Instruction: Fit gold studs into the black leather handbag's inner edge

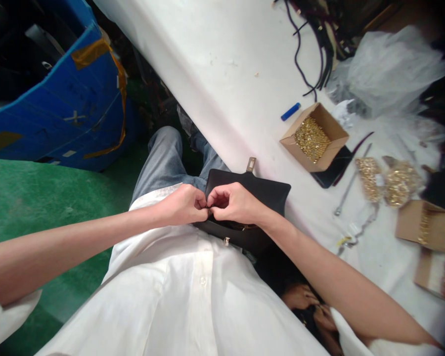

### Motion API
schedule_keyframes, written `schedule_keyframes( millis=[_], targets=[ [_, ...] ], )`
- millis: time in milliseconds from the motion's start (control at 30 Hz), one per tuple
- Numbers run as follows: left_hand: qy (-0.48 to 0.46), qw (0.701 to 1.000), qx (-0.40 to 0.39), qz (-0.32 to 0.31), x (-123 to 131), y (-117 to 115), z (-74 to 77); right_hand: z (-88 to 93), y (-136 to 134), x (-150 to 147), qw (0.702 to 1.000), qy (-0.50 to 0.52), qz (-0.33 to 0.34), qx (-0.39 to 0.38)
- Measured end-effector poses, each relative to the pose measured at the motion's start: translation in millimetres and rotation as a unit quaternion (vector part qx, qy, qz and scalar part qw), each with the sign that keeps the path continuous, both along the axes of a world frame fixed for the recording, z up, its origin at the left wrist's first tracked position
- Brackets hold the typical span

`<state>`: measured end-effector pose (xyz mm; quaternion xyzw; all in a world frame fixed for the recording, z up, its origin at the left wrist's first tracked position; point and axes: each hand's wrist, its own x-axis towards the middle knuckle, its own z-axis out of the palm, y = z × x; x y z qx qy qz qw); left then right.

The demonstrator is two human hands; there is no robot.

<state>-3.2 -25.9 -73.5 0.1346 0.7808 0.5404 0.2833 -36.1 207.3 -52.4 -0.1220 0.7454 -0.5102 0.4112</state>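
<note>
A black handbag [250, 190] rests on my lap against the table edge, its flap raised and lying toward the table. From the flap's edge sticks out a metal clasp plate [251, 164]; a small metal fitting [227, 241] shows on the bag's front. My left hand [189, 205] is closed in a pinch at the bag's left side. Fingertip to fingertip with it, my right hand [235, 202] also pinches there, its wrist over the bag's opening. A tiny dark piece shows between the fingertips; I cannot make out what it is.
On the white table [207, 59] stand an open cardboard box [311, 138] of gold-coloured hardware, a blue lighter-like object [290, 111], bags of metal parts [369, 178] and black cords [322, 54]. A blue bin [66, 109] is at left. Another person's hands [300, 296] show at lower right.
</note>
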Motion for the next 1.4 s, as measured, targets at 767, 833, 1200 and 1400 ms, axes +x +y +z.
schedule_keyframes(
  millis=[767,833,1200,1400],
  targets=[
    [-0.036,0.999,0.024,-0.016,-2.9,-5.2,-0.4,-1.6,-1.6,0.0,0.998,-0.041,-0.037,-0.002],
    [-0.034,0.999,0.022,-0.017,-3.5,-4.5,1.0,-2.3,-0.2,0.1,0.999,-0.037,-0.034,-0.001],
    [-0.004,1.000,0.030,-0.002,0.3,-0.3,-0.9,0.2,-1.6,4.9,0.998,-0.040,-0.039,-0.007],
    [0.006,1.000,0.016,0.008,6.5,3.7,-5.6,-4.7,1.1,8.9,0.999,-0.025,-0.027,-0.007]
  ],
)
